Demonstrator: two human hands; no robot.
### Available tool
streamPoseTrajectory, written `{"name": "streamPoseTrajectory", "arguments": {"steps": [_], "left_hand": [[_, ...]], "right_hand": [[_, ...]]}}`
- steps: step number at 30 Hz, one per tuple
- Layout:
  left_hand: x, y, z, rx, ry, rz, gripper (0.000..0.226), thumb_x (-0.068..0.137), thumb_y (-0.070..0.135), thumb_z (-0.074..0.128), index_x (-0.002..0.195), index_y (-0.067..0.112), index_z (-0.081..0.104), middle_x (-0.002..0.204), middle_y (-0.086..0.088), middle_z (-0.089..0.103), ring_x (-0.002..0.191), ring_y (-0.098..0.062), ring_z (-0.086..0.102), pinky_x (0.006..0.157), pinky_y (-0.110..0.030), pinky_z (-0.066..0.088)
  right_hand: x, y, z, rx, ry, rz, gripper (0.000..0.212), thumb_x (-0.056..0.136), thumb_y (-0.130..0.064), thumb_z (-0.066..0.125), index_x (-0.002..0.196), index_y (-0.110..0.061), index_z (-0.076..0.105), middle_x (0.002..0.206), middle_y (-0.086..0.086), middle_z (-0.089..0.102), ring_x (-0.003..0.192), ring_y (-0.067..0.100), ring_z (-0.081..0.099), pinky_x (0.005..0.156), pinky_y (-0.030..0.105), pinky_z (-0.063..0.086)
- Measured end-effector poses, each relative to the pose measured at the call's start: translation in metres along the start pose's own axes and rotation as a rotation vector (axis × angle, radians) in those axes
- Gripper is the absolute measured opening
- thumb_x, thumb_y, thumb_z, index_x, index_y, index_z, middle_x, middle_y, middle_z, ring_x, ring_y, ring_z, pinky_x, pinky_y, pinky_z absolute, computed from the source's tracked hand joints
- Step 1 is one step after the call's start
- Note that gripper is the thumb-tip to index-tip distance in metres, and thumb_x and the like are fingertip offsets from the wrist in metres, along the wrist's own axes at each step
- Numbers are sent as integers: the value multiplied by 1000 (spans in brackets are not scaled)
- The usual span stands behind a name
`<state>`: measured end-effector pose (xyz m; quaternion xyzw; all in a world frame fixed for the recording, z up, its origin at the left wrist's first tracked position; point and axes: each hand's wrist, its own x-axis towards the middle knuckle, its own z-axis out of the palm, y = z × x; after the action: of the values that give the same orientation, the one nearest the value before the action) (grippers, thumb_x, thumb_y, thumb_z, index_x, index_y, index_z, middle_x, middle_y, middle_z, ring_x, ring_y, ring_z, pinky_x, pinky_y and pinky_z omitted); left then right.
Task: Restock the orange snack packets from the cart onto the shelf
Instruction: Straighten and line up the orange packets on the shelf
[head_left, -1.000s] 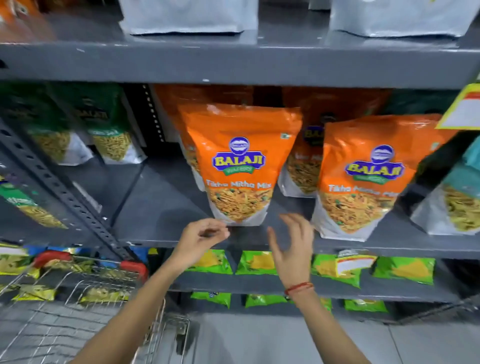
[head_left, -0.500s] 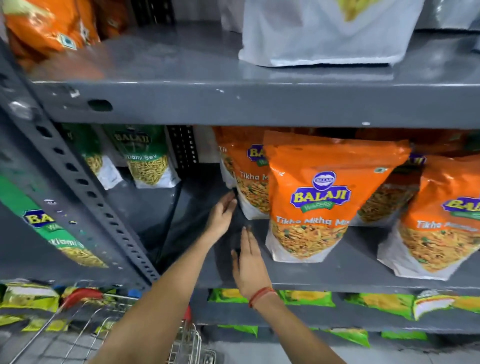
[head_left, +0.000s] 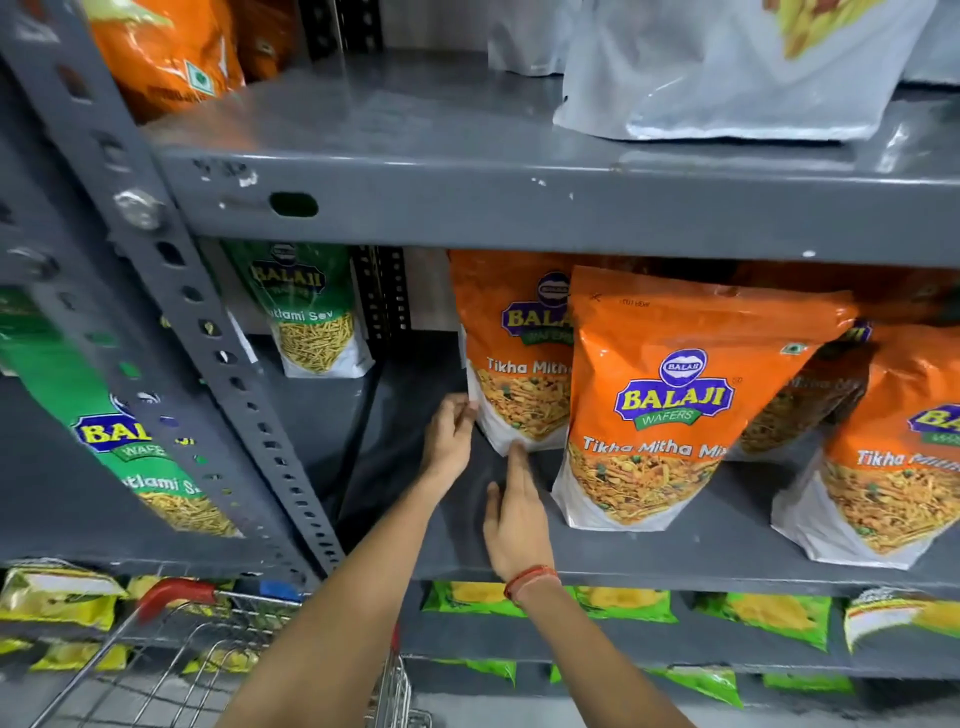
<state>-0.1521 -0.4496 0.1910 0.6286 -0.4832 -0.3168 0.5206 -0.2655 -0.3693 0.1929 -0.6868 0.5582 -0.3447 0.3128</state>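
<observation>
Several orange Balaji snack packets stand upright on the grey middle shelf (head_left: 649, 553). The rear left orange packet (head_left: 511, 353) stands behind the front orange packet (head_left: 670, 395). My left hand (head_left: 449, 436) touches the lower left edge of the rear packet, fingers curled at its white corner. My right hand (head_left: 514, 519), with a red thread on its wrist, lies flat on the shelf, its fingertips touching that packet's bottom edge. Another orange packet (head_left: 893, 457) stands at the right. The wire cart (head_left: 208, 670) with a red handle is at the lower left.
A slotted grey upright post (head_left: 208, 364) runs diagonally at the left. Green Balaji packets (head_left: 311, 312) stand left of the orange ones. A silver pouch (head_left: 727, 67) sits on the shelf above. Green and yellow packets (head_left: 769, 618) fill the lower shelves.
Both hands have reached deeper into the shelf, from its front edge to the bottom left of the rear orange packet. The view has shifted left and closer.
</observation>
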Motion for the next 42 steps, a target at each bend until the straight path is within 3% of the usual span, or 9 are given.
{"name": "streamPoseTrajectory", "arguments": {"steps": [8, 13, 16, 19, 23, 30, 35, 39, 42], "left_hand": [[-15, 14, -21, -19, 5, -84, 24, 93, 17, 51, 112, 3, 53, 116, -19, 62, 109, -27, 58, 93, -37, 46], [-56, 17, -7, -207, 227, -65, 8, 91, 23, 55, 99, 22, 56, 100, -7, 69, 95, -26, 65, 84, -41, 52], [-86, 25, 13, -298, 16, -31, 3, 86, 39, 57, 89, 40, 58, 92, 14, 69, 93, -10, 65, 80, -29, 51], [-98, 40, 32, -277, -246, -22, 36, 73, 68, 52, 104, 51, 52, 111, 29, 59, 106, 12, 54, 95, -29, 44], [-106, 58, 49, -282, -430, -58, 59, 63, 81, 50, 117, 58, 43, 120, 40, 49, 112, 20, 46, 98, -21, 38], [-118, 55, 27, -249, -300, -102, 70, 69, 75, 47, 125, 33, 49, 129, 11, 56, 124, -8, 49, 107, -37, 38], [-118, 39, -17, -252, -178, -102, 66, 60, 82, 48, 107, 37, 55, 114, 16, 61, 110, 0, 55, 99, -31, 42], [-116, 35, -42, -271, -156, -119, 32, 83, 58, 50, 105, 35, 55, 110, 18, 60, 118, -10, 53, 88, -20, 43], [-111, 46, -54, -275, -104, -101, 30, 89, 45, 50, 111, 27, 54, 112, 14, 60, 124, -20, 50, 84, -19, 42]], "right_hand": [[-8, -7, 2, -42, -54, -44, 54, 97, -16, 39, 147, -10, 19, 155, 8, 26, 141, 21, 30, 112, 24, 25], [-51, 13, -31, 59, 98, -162, 37, 93, -21, 49, 129, -14, 49, 131, 6, 55, 123, 15, 49, 104, 22, 36], [-75, 40, -65, 135, 394, -175, 22, 89, -26, 54, 111, -26, 55, 99, 1, 56, 91, 14, 55, 80, 23, 45], [-67, 67, -103, 269, 650, 35, 42, 79, -24, 72, 116, -20, 51, 106, 1, 48, 98, 23, 55, 87, 28, 46], [-37, 79, -141, 421, 358, 144, 84, 63, -35, 80, 135, -30, 36, 138, -6, 45, 125, 5, 45, 101, 27, 42], [-33, 72, -120, 404, 169, 64, 69, 64, -35, 82, 123, -33, 47, 122, -15, 59, 114, -1, 55, 92, 22, 48], [-41, 48, -89, 422, 66, 0, 63, 70, -22, 80, 116, -47, 44, 118, -25, 56, 108, -15, 53, 84, 5, 48], [-45, 38, -70, 483, 9, -10, 65, 71, -18, 78, 124, -34, 43, 121, -18, 55, 114, -1, 53, 85, 5, 46], [-42, 38, -71, 488, -27, -1, 80, 66, -22, 82, 134, -21, 40, 134, -4, 52, 124, 12, 49, 98, 24, 47]]}}
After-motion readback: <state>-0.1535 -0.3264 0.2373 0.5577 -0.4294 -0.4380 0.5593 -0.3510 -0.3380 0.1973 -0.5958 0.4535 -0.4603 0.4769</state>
